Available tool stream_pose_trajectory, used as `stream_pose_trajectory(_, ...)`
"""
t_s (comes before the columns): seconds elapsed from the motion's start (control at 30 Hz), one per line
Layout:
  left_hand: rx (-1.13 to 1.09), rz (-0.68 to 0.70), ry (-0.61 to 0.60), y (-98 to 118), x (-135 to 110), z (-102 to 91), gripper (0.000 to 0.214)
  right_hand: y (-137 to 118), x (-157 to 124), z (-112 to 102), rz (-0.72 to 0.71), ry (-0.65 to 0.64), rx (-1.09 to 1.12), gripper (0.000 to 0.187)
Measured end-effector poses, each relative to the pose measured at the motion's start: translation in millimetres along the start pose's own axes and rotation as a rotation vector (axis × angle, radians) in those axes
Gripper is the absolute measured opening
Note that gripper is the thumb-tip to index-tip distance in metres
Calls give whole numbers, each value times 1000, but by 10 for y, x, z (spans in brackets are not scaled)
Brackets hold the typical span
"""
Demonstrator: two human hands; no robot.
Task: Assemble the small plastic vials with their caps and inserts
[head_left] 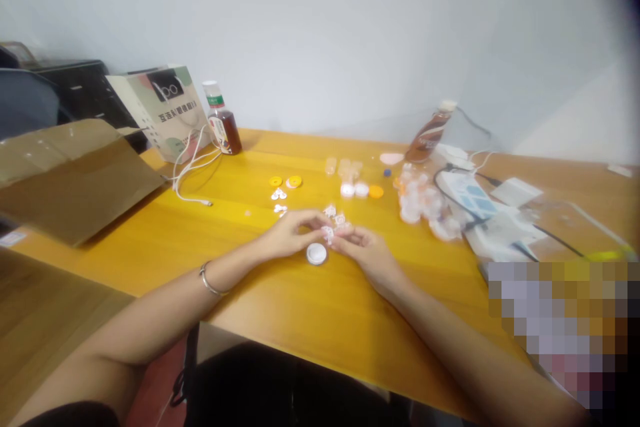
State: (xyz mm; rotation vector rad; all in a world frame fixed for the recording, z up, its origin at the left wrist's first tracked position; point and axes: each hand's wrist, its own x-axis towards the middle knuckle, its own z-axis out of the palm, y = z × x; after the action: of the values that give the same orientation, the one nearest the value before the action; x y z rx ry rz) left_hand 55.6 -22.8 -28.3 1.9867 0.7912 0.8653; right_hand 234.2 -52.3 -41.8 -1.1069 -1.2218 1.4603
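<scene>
White piece (328,234) pinched at centre frame!

Head view: there you were, left hand (299,232) and right hand (367,251) both gripping that little piece mid-frame, thumbs and fingers drawn in close! A round white cap (317,254) sat just below it; yellow discs (295,181) lay upper left of your hands, a brown bottle (427,138) farther right.

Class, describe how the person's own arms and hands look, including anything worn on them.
Both hands, left and right, are ungloved, and both forearms are bare. A thin, silvery bangle circles the left forearm near the wrist; the right shows none. A black sleeve edges the left upper arm.
</scene>
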Motion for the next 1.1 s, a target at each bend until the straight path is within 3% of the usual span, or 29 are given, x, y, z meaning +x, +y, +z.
stream_pose_trajectory(0.17, -51, -33, 31, 18, 11, 39, 17, 19, 15, 8, -16, 5, -42, 20)
stream_pose_trajectory(0.33, -58, -23, 46, 29, -3, -19, 21, 26, -4, 37, -119, -6, -163, 22)
stream_pose_trajectory(0.5, 55, 37, -42, 57, -53, -200, 16, 51, -75, 52, -334, -94, -583, 36)
stream_pose_trajectory(0.6, 105, 56, -142, 100, -75, -257, 16, 76, -83, 47, -440, -146, -753, 27)
stream_pose_trajectory(0.73, 162, 64, -217, 144, -84, -252, 17, 98, -52, 31, -485, -123, -804, 14)
stream_pose_trajectory(1.1, 220, 126, -222, 111, -73, -208, 17, 85, -50, 23, -510, -110, -819, 13)
